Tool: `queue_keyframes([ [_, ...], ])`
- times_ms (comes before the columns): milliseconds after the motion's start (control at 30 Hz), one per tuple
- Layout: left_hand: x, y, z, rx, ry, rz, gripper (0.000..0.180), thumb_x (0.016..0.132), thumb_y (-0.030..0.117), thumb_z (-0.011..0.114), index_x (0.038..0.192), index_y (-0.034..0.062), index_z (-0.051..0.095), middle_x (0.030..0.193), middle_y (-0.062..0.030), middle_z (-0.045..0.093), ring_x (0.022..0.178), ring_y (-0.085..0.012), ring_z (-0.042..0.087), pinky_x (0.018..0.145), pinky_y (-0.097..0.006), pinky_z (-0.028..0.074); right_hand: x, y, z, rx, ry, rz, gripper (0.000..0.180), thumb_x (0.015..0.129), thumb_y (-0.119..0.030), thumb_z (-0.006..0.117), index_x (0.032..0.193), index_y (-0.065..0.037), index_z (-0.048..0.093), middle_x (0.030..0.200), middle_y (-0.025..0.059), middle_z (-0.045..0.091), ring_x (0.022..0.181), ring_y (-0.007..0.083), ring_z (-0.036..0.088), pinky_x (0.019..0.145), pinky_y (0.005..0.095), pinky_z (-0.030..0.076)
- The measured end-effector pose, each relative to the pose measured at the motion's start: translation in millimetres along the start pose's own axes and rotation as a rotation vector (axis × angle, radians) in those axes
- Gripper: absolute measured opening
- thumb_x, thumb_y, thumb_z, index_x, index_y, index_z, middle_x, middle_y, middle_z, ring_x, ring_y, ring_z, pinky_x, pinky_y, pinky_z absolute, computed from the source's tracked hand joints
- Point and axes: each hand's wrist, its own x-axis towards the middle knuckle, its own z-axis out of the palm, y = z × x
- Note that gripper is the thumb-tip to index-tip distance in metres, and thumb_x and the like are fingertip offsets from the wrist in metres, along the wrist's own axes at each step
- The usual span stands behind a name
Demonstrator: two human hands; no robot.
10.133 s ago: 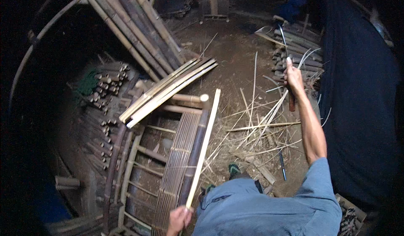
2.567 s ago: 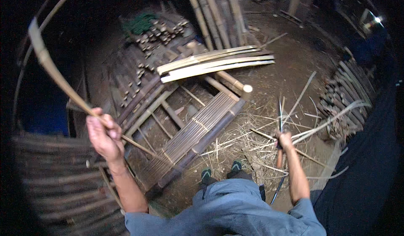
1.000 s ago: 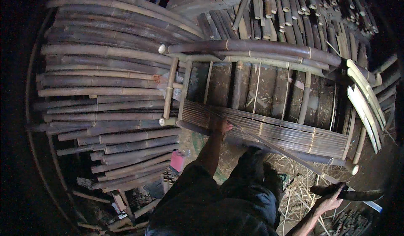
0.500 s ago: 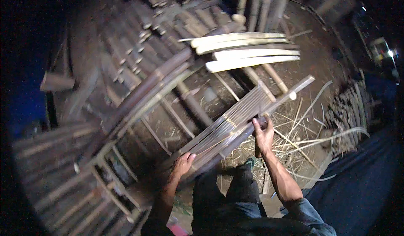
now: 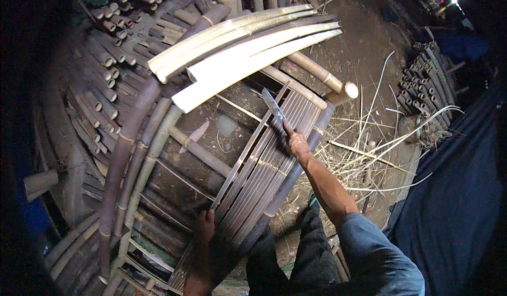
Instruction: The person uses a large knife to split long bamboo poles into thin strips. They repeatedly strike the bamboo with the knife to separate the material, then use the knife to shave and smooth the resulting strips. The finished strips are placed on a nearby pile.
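Observation:
My right hand [image 5: 299,144] is closed round the dark handle of a knife [image 5: 274,107]. Its broad metal blade points up and left over the far end of the bamboo slats [image 5: 264,164], which lie side by side as a long panel on a bamboo frame. At the panel's left edge, lower down, my left hand [image 5: 206,223] is in shadow with its fingers curled on the outermost slat. Beneath the panel's near right side runs a thick dark bamboo pole [image 5: 277,196].
Pale split bamboo pieces [image 5: 237,53] lie across the frame's far side. Bamboo poles [image 5: 127,137] bound it on the left. Cut bamboo lengths [image 5: 100,85] are piled at the left, more [image 5: 422,87] at the right. Shavings [image 5: 364,153] litter the ground beside a dark cloth [image 5: 449,190].
My right hand has left the panel's near edge and moved over the slats; the knife's blade now shows plainly. The left hand sits lower, at the panel's left edge. The view has shifted.

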Motion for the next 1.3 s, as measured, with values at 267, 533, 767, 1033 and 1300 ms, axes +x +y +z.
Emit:
queue_keyframes([
  [267, 22.4, 18.0, -4.2, 0.275, -0.16, 0.2, 0.043, 0.095, 0.044, 0.049, 0.098, 0.0026, 0.062, 0.094, -0.0253, 0.064, 0.087, -0.0436, 0.06, 0.075, -0.049, 0.047, 33.6, 26.6, 58.7, 0.047, 0.003, -0.141, 0.074, 0.088, -0.008, 0.051, 0.152, -0.025, 0.018, 0.1, 0.0322, 0.057, 0.088, 0.05, 0.059, 0.088, 0.0505, 0.047],
  [533, 8.6, -8.8, 17.5, 0.321, -0.026, 0.322, 0.032, 0.096, 0.035, 0.051, 0.104, 0.0076, 0.065, 0.097, -0.0212, 0.064, 0.089, -0.0398, 0.061, 0.076, -0.047, 0.049, 19.4, 25.0, 42.9, 0.045, -0.056, -0.075, 0.074, 0.088, -0.009, 0.052, 0.152, -0.024, 0.017, 0.099, 0.034, 0.058, 0.089, 0.0498, 0.059, 0.085, 0.0509, 0.047],
  [767, 16.6, 35.1, -6.2, 0.125, -0.304, 0.02, 0.036, 0.093, 0.036, 0.056, 0.109, 0.0036, 0.062, 0.109, -0.0193, 0.063, 0.097, -0.0413, 0.059, 0.082, -0.046, 0.048, 11.6, 38.3, 48.4, 0.036, -0.058, -0.074, 0.077, 0.086, -0.009, 0.054, 0.152, -0.02, 0.016, 0.091, 0.0318, 0.06, 0.087, 0.0461, 0.06, 0.083, 0.0477, 0.048],
  [1033, 7.9, 15.6, 41.6, -0.042, 0.213, 0.227, 0.066, 0.083, 0.032, 0.068, 0.137, 0.0031, 0.043, 0.136, -0.0258, 0.044, 0.126, -0.0435, 0.041, 0.105, -0.047, 0.035, 29.0, 33.4, 57.1, -0.299, -0.145, 0.032, 0.08, 0.087, -0.011, 0.049, 0.154, -0.02, 0.006, 0.107, 0.0324, 0.06, 0.097, 0.0461, 0.061, 0.088, 0.0472, 0.049],
  [1300, 3.2, 5.2, 41.2, -0.036, 0.011, 0.144, 0.088, 0.066, 0.042, 0.078, 0.136, 0.001, 0.042, 0.129, -0.0254, 0.05, 0.12, -0.0427, 0.047, 0.101, -0.05, 0.039, 60.9, 0.8, -7.6, -0.588, -0.193, -0.023, 0.062, 0.093, -0.02, 0.037, 0.152, -0.026, 0.018, 0.113, 0.0302, 0.06, 0.086, 0.0432, 0.067, 0.077, 0.05, 0.055],
])
